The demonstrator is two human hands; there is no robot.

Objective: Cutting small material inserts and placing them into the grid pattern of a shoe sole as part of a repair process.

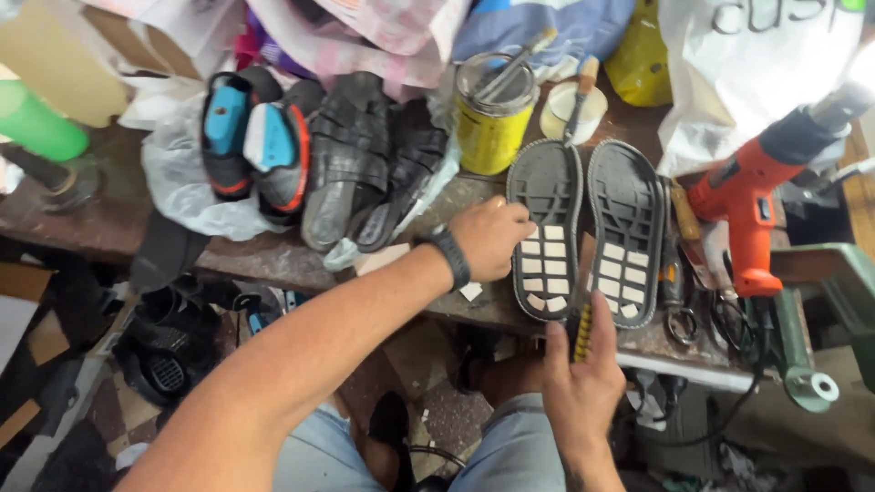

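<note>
Two dark shoe soles lie side by side, tread up, on a worn workbench (91,228). The left sole (545,219) and the right sole (625,228) both show pale square patches in their lower halves. My left hand (492,239), with a black band on its wrist, rests fingertips on the left sole's edge. My right hand (583,383) sits at the bench's front edge below the soles, holding a thin tool with a yellow and black handle (583,333).
A yellow tin (492,114) with tools in it and a small white tub (572,111) stand behind the soles. Black sandals (365,164) and blue sneakers (255,141) lie left. An orange heat gun (752,196) and hand tools sit right. Bags fill the back.
</note>
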